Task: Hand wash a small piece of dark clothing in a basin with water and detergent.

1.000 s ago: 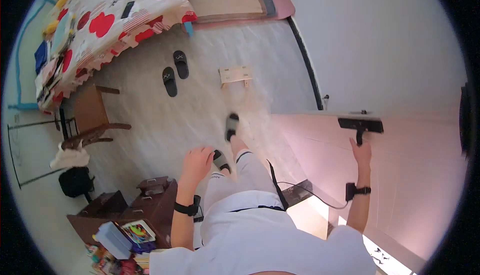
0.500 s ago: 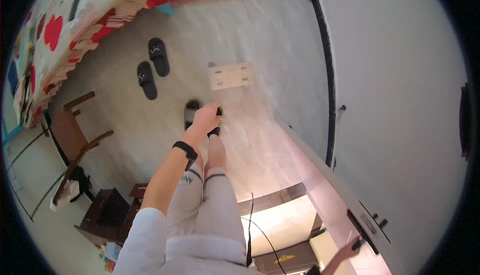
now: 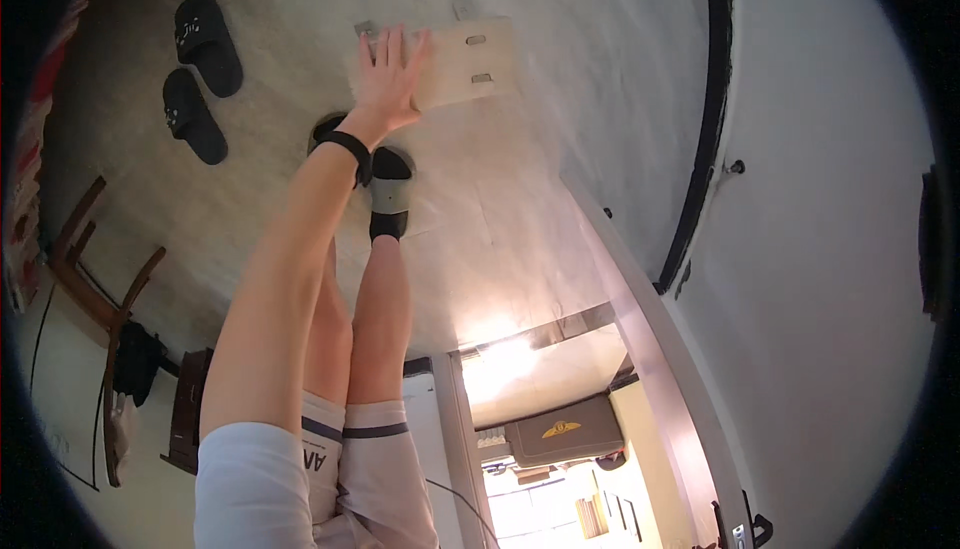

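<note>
Left hand [image 3: 390,84] fingers [image 3: 382,47] spread flat, touching pale wooden board [image 3: 465,61].

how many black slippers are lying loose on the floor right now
2: one black slipper at upper left, the other slipper just below it, both apart from the left hand. More may be hidden.

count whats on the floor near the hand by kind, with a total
pale wooden board, under the left hand: 1
loose black slippers: 2
slippers worn on the feet, one at: 2
wooden chair: 1
total: 6
</note>
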Available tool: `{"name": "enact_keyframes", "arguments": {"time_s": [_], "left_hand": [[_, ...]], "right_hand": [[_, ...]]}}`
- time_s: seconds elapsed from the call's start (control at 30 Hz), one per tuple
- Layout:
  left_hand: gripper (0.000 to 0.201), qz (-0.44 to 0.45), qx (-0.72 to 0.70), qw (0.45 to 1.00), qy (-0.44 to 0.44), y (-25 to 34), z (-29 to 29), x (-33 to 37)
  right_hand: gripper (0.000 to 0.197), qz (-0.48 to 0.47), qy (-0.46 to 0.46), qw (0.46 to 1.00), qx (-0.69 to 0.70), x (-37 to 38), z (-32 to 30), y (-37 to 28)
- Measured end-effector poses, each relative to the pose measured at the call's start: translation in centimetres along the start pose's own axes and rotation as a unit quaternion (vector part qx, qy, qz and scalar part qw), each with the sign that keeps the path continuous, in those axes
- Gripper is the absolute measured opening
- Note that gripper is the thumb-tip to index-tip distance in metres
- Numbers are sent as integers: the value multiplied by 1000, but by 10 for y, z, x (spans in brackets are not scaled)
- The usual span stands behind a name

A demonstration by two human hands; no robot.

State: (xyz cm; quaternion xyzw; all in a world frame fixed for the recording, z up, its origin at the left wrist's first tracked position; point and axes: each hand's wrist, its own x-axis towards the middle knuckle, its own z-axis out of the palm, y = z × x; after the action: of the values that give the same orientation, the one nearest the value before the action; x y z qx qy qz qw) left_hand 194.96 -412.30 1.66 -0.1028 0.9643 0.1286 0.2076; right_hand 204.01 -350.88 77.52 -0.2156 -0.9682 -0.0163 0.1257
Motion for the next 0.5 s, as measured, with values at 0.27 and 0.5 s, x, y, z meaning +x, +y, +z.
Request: {"name": "enact_keyframes", "arguments": {"time_s": [0.27,0.5], "left_hand": [[142,43,43,997,-55,-24,-90,-24],[146,-116,105,986,-63,-83,-246,-169]], "right_hand": [[24,-2,10,1000,1,6,2,18],[35,-103,56,991,-59,-5,37,-52]]}}
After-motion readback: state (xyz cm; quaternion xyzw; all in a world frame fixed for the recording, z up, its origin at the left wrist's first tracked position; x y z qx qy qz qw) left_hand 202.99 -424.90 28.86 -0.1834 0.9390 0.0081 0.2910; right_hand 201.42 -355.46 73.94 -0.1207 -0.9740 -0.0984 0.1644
